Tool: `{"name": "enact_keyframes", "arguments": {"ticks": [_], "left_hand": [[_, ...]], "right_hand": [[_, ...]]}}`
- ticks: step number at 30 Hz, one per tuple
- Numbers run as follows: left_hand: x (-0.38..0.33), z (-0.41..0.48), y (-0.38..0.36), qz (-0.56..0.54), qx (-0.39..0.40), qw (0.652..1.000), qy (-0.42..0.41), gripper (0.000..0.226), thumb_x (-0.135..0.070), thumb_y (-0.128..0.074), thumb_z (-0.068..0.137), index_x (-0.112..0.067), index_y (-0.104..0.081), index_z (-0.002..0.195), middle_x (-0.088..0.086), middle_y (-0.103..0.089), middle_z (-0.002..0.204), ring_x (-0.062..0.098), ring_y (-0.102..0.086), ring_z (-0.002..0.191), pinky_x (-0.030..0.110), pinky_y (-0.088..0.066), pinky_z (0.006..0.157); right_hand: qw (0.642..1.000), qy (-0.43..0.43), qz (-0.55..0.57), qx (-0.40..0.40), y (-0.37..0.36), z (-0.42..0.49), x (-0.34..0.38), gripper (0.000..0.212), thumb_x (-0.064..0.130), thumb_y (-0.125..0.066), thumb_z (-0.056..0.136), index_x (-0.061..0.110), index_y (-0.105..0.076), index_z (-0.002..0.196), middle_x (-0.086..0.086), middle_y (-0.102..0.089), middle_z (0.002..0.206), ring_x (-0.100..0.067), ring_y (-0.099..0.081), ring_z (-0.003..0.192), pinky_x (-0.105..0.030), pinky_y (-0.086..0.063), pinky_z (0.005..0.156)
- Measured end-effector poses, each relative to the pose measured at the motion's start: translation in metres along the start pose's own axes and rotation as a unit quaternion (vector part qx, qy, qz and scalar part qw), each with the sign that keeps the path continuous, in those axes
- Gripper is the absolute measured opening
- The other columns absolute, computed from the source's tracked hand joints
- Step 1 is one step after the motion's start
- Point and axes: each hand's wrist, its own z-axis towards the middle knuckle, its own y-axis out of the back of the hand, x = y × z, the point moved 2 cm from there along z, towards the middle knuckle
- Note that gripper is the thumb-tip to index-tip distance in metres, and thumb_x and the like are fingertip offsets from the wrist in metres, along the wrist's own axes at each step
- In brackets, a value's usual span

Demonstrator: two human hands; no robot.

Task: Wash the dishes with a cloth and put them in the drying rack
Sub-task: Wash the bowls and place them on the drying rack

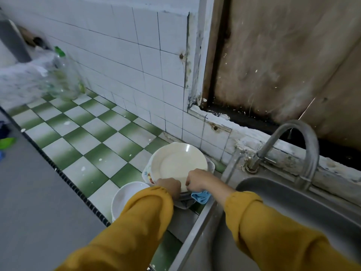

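Head view: cream plate (179, 163), topping a stack on the checkered worktop (93, 137) beside the sink (293, 204), is being gripped at its near rim by left hand (170, 187) and right hand (197, 178), close together. Blue cloth (201, 196) is being seen just under the right hand. White plate (127, 196) is being partly hidden by the left sleeve (136, 222).

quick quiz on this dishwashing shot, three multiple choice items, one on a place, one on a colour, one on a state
1. Where is the cream plate?
A. on top of a stack on the tiled counter, left of the sink
B. down in the sink basin
C. on the window ledge

2. What colour is the cloth?
A. red
B. blue
C. black

3. How does the cream plate lie?
A. face up
B. upside down
C. standing on its edge

Answers:
1 A, other dishes show beneath it on the green-and-white tiles.
2 B, its blue folds stick out under the right hand.
3 A, its hollow faces the camera.
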Motion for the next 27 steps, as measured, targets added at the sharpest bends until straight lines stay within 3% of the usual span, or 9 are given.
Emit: {"name": "enact_keyframes", "arguments": {"ticks": [3, 7, 11, 13, 15, 17, 19, 23, 27], "left_hand": [[0.003, -0.005, 0.008, -0.001, -0.044, 0.999, -0.008, 0.038, -0.032, -0.044, 0.102, -0.017, -0.054, 0.135, 0.005, -0.059, 0.129, 0.024, -0.052, 0.122, 0.033, -0.037, 0.104], [0.016, -0.024, 0.021, 0.003, -0.190, 0.982, -0.024, 0.037, -0.034, -0.041, 0.101, -0.027, -0.053, 0.135, 0.000, -0.062, 0.127, 0.021, -0.053, 0.120, 0.036, -0.032, 0.105], [0.044, -0.057, 0.015, -0.045, -0.276, 0.959, -0.035, 0.036, -0.035, -0.045, 0.098, -0.030, -0.056, 0.132, -0.004, -0.057, 0.134, 0.019, -0.047, 0.127, 0.035, -0.028, 0.110], [0.061, -0.076, 0.009, -0.059, -0.302, 0.951, -0.035, 0.036, -0.034, -0.056, 0.094, -0.025, -0.060, 0.128, 0.001, -0.057, 0.135, 0.024, -0.049, 0.127, 0.039, -0.032, 0.110], [0.080, -0.092, -0.002, -0.061, -0.329, 0.942, -0.034, 0.038, -0.032, -0.071, 0.082, -0.019, -0.066, 0.118, 0.009, -0.063, 0.125, 0.032, -0.059, 0.117, 0.045, -0.045, 0.100], [0.098, -0.108, -0.015, -0.053, -0.334, 0.940, -0.036, 0.043, -0.037, -0.073, 0.078, -0.018, -0.066, 0.115, 0.011, -0.065, 0.119, 0.033, -0.063, 0.109, 0.046, -0.053, 0.091], [0.110, -0.123, -0.024, -0.044, -0.328, 0.942, -0.059, 0.047, -0.048, -0.059, 0.081, -0.017, -0.064, 0.117, 0.010, -0.065, 0.119, 0.031, -0.062, 0.108, 0.043, -0.055, 0.089], [0.125, -0.147, -0.037, 0.052, -0.299, 0.944, -0.134, 0.056, -0.059, -0.047, 0.078, -0.020, -0.072, 0.109, 0.000, -0.071, 0.114, 0.021, -0.066, 0.108, 0.044, -0.053, 0.092], [0.136, -0.149, -0.049, 0.108, -0.249, 0.946, -0.179, 0.043, -0.056, -0.049, 0.072, -0.032, -0.075, 0.097, -0.018, -0.072, 0.102, 0.006, -0.066, 0.106, 0.050, -0.041, 0.100]], "right_hand": [[1.000, 0.007, -0.004, -0.028, 0.002, -0.004, 0.003, 0.041, 0.023, -0.058, 0.091, 0.021, -0.060, 0.131, -0.006, -0.058, 0.129, -0.026, -0.057, 0.114, -0.029, -0.045, 0.079], [0.992, 0.040, 0.022, -0.119, 0.005, -0.021, 0.015, 0.044, 0.027, -0.058, 0.091, 0.025, -0.054, 0.135, -0.005, -0.058, 0.126, -0.026, -0.056, 0.114, -0.032, -0.043, 0.080], [0.975, 0.096, 0.080, -0.186, 0.002, -0.045, 0.037, 0.043, 0.033, -0.058, 0.093, 0.027, -0.052, 0.135, 0.001, -0.053, 0.126, -0.023, -0.056, 0.112, -0.032, -0.045, 0.081], [0.963, 0.140, 0.093, -0.209, -0.002, -0.054, 0.049, 0.042, 0.035, -0.060, 0.092, 0.029, -0.053, 0.133, 0.004, -0.052, 0.125, -0.020, -0.058, 0.108, -0.030, -0.046, 0.078], [0.950, 0.195, 0.102, -0.222, -0.006, -0.062, 0.061, 0.041, 0.033, -0.062, 0.091, 0.028, -0.055, 0.131, 0.007, -0.052, 0.125, -0.019, -0.060, 0.104, -0.028, -0.045, 0.072], [0.937, 0.244, 0.093, -0.233, -0.010, -0.068, 0.071, 0.041, 0.028, -0.063, 0.090, 0.025, -0.057, 0.130, 0.009, -0.053, 0.130, -0.020, -0.061, 0.103, -0.025, -0.041, 0.071], [0.929, 0.282, 0.054, -0.235, -0.014, -0.072, 0.080, 0.043, 0.024, -0.063, 0.090, 0.025, -0.057, 0.132, 0.009, -0.050, 0.139, -0.021, -0.061, 0.106, -0.026, -0.043, 0.074], [0.930, 0.319, -0.001, -0.183, -0.019, -0.068, 0.090, 0.046, 0.016, -0.060, 0.087, 0.027, -0.058, 0.132, 0.011, -0.044, 0.149, -0.025, -0.060, 0.117, -0.045, -0.052, 0.088], [0.926, 0.317, -0.140, -0.150, -0.003, -0.072, 0.097, 0.046, 0.020, -0.047, 0.096, 0.035, -0.050, 0.140, 0.017, -0.037, 0.153, -0.018, -0.051, 0.126, -0.033, -0.044, 0.089]]}}
